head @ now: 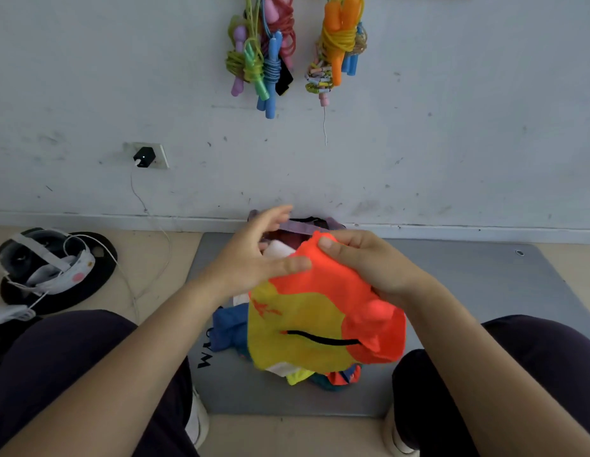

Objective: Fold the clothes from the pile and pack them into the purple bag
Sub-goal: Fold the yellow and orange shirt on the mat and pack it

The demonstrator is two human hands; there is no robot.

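Observation:
An orange and yellow garment (323,318) with a black stripe hangs in the air over the grey mat (468,285). My right hand (362,258) pinches its orange top edge. My left hand (254,255) has its fingers spread, with the thumb resting against the orange cloth beside the right hand. Under the garment lies the pile of clothes (231,328), with blue, white, yellow and teal pieces showing. The purple bag (300,225) stands against the wall behind my hands, mostly hidden; white cloth (278,250) shows inside it.
Skipping ropes (264,57) hang on the wall above. A charger (144,156) sits in a wall socket at the left, its cable trailing to a headset (46,262) on a dark round pad. My knees flank the mat.

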